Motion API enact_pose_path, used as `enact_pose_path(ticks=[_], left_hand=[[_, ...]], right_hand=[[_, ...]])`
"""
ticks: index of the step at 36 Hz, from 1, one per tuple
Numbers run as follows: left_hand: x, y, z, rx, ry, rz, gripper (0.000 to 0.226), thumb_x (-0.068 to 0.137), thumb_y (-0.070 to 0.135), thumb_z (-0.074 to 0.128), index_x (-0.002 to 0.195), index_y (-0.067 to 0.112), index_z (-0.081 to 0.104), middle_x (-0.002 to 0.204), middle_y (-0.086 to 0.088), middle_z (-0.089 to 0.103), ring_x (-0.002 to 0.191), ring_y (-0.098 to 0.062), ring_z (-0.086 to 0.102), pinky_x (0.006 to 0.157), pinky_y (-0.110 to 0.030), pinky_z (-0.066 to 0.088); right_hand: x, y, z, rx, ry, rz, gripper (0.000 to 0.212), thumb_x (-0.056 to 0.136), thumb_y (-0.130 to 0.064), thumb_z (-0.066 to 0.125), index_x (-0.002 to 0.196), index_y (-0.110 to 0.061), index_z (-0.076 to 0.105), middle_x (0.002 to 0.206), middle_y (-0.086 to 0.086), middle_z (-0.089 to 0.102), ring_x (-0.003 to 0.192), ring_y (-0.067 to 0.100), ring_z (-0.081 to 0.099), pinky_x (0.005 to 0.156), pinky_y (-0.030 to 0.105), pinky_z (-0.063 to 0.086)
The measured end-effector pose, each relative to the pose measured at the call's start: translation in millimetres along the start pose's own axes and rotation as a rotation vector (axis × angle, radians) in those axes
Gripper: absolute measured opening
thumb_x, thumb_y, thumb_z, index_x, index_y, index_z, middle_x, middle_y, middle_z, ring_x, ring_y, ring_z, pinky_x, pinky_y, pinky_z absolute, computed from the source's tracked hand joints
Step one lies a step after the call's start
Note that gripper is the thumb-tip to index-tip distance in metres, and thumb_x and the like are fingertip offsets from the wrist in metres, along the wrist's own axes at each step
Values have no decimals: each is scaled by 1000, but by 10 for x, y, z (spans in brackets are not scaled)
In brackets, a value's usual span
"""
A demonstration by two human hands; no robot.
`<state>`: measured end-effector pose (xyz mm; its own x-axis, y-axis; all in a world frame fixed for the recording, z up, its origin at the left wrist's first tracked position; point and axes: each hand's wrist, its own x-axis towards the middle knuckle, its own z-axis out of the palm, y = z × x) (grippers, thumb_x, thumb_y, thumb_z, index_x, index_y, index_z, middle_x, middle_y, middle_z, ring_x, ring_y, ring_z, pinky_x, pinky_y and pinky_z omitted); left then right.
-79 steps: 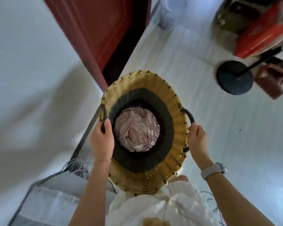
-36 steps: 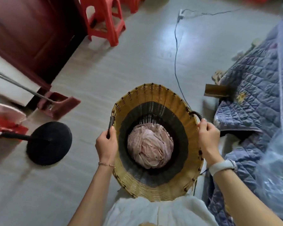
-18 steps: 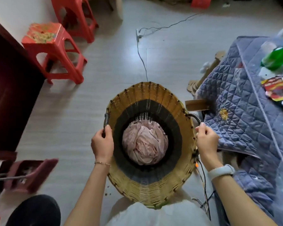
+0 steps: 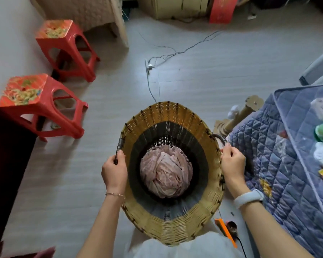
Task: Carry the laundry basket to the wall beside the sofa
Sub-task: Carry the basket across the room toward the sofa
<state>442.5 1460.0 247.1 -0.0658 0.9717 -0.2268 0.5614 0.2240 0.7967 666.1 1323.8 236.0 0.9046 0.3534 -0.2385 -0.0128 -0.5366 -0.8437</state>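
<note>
laundry basket [image 4: 172, 223] between both hands' fingers [image 4: 120, 155]

Open floor [image 4: 203, 75] ahead between red stools [image 4: 45, 105] and quilted bed [image 4: 280, 164].

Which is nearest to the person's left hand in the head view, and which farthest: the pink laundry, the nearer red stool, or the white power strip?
From the left hand:
1. Pink laundry, inside the basket, just right.
2. Nearer red stool, ahead left.
3. White power strip, far ahead on the floor.

One head-worn wide-angle view looks steeply down, close over the floor [image 4: 194, 75], its edges seemingly bent.
</note>
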Motion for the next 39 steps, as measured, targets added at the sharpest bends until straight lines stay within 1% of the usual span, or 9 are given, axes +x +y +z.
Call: enact_pose_path(ticks=[6,10,17,21,25,28,32,36,39], left_hand=[[731,552,524,-14,-50,19,35,95,26,41,67,6,49,56,-2,41,54,-15,36,50,-23,27],[1343,880,934,-11,-94,27,35,95,26,41,69,5,50,55,-2,40,53,-14,35,48,-23,26],[2631,1572,1675,-2,-177,50,37,94,31,42,72,6,56,60,-6,46,53,-16,37,51,-28,29],[3149,2048,2024,6,-214,66,42,94,29,41,56,10,42,52,-2,34,51,-17,30,51,-29,23],[3553,2512,2419,22,-231,97,38,94,29,40,66,5,48,55,-3,38,55,-18,35,51,-30,27],[3819,2867,2768,18,-267,160,37,95,27,40,67,4,49,55,-2,37,53,-16,33,51,-28,26],[4086,3325,3320,23,-315,215,36,95,26,40,66,5,47,54,-1,34,52,-14,31,51,-25,24],[4312,3717,3925,46,-332,239,44,94,28,41,53,14,38,52,-1,32,50,-15,29,51,-27,22],[4453,4057,4383,87,-301,239,46,94,28,40,50,15,34,50,-3,31,49,-17,28,51,-29,21]], right_hand=[[817,-399,303,2,39,3,40,96,-27,35,95,1,64,83,12,59,78,23,52,72,27,35],[1414,-634,576,-22,69,17,34,96,-28,34,85,-8,60,69,8,55,66,21,49,54,25,36],[2541,-1214,1098,-21,167,67,36,97,-27,32,84,-7,59,58,2,47,53,13,40,49,24,30],[3137,-1546,1276,-10,201,71,35,97,-26,33,84,-6,60,56,0,46,52,13,41,51,26,31],[3624,-1741,1337,14,253,108,39,96,-28,34,87,-2,63,60,1,50,59,21,46,60,30,36],[4017,-1847,1351,31,316,110,40,96,-26,35,89,0,63,71,12,57,71,26,51,66,30,35],[4621,-1938,1333,65,340,140,38,96,-28,35,87,-3,63,61,5,53,61,24,48,63,32,37],[5395,-1981,1262,107,368,143,35,95,-28,36,76,-9,58,63,6,52,68,26,50,66,35,39],[6003,-2094,1156,140,353,158,34,95,-27,36,77,-7,57,57,3,50,60,24,47,64,34,38]])
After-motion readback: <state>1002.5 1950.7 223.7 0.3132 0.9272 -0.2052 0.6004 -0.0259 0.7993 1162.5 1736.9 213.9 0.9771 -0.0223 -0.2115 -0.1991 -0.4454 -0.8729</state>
